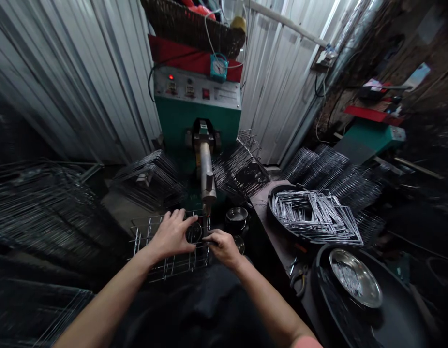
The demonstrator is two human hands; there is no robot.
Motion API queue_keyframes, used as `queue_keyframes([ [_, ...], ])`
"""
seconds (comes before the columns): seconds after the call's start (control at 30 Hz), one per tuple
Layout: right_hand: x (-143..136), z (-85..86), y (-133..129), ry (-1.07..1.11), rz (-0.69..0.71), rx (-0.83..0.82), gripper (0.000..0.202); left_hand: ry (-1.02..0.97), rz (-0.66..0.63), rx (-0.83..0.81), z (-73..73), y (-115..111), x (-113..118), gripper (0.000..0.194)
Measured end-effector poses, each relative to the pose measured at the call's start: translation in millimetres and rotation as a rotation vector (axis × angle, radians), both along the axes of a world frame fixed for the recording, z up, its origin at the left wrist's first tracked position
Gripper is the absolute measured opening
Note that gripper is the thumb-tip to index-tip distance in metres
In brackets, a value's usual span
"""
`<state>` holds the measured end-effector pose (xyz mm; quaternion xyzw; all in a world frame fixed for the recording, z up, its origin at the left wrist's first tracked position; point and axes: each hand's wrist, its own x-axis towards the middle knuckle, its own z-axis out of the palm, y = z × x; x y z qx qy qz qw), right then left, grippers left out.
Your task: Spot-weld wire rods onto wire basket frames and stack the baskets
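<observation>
A wire rack [168, 265] of crossed metal rods lies below the tip of a spot welder's arm [206, 176]. My left hand [175, 234] holds the rack from above, thumb and forefinger apart and the other fingers bent over its rods. Close by on the right, my right hand [223, 245] is closed in a pinch at the rack's right edge, just under the welder's tip. What its fingertips hold is too small to make out. Between the hands, a dark round part [194, 233] shows partly, behind the rods.
The green welder cabinet [195, 108] stands ahead. Stacked wire frames [149, 176] flank it. At right, a black pan [273, 212] holds square wire frames [313, 212]. Nearer lies a metal dish [371, 292] of short wire pieces. A small bowl [237, 214] stands beside the welder.
</observation>
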<state>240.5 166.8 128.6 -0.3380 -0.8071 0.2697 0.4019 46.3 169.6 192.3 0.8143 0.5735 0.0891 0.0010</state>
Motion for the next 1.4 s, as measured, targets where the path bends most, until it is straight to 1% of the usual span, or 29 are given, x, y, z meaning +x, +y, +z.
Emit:
queue_keyframes([
  [0.07, -1, 2.9, 5, -0.011, -0.020, 0.003, 0.017, -0.007, 0.003, 0.001, -0.6, 6, -1, 0.074],
  [0.2, -3, 10.7, 23, -0.034, -0.056, -0.002, 0.012, -0.030, 0.044, -0.010, 2.4, 22, 1, 0.071],
  [0.3, -5, 14.0, 32, 0.000, -0.049, -0.007, 0.009, -0.041, 0.063, -0.033, 3.8, 28, 3, 0.068],
  [0.37, -5, 14.8, 33, 0.035, -0.048, 0.003, 0.009, -0.043, 0.079, -0.039, 3.4, 26, 4, 0.068],
  [0.47, -3, 15.1, 26, 0.040, -0.037, 0.014, 0.012, -0.031, 0.102, 0.007, 2.0, 21, 6, 0.070],
  [0.57, 5, 11.5, 17, 0.061, -0.049, -0.023, 0.020, -0.041, 0.094, 0.015, 0.4, 21, 6, 0.073],
  [0.63, 15, 3.6, 8, 0.133, -0.137, -0.117, 0.032, -0.085, 0.104, -0.018, -1.3, 27, 5, 0.074],
  [0.7, 28, -10.3, -2, 0.226, -0.266, -0.284, 0.039, -0.135, 0.123, -0.054, -3.6, 35, 3, 0.074],
  [0.77, 43, -29.1, -14, 0.299, -0.371, -0.498, 0.034, -0.173, 0.136, -0.083, -5.6, 43, 1, 0.074],
  [0.83, 59, -49.7, -27, 0.358, -0.445, -0.737, 0.027, -0.196, 0.148, -0.100, -6.7, 50, -1, 0.073],
  [0.9, 74, -67.7, -38, 0.423, -0.505, -0.951, 0.027, -0.206, 0.150, -0.102, -6.7, 55, -2, 0.071],
  [0.97, 86, -79.2, -45, 0.496, -0.548, -1.073, 0.030, -0.204, 0.150, -0.096, -5.6, 58, -1, 0.071],
  [1.0, 91, -81.8, -46, 0.529, -0.561, -1.097, 0.031, -0.198, 0.151, -0.093, -4.8, 59, -1, 0.072],
  [1.07, 99, -81.2, -48, 0.588, -0.584, -1.118, 0.033, -0.174, 0.160, -0.096, -2.9, 60, 1, 0.071],
  [1.17, 109, -71.8, -54, 0.658, -0.601, -1.115, 0.037, -0.122, 0.167, -0.103, -0.7, 61, 4, 0.068],
  [1.23, 113, -66.3, -65, 0.690, -0.580, -1.069, 0.039, -0.091, 0.162, -0.095, 0.1, 61, 4, 0.068],
  [1.3, 115, -65.3, -82, 0.725, -0.542, -1.040, 0.041, -0.071, 0.155, -0.093, 0.9, 62, 5, 0.068],
  [1.4, 116, -73.3, -108, 0.769, -0.498, -1.108, 0.047, -0.076, 0.145, -0.125, 3.9, 66, 5, 0.069],
])
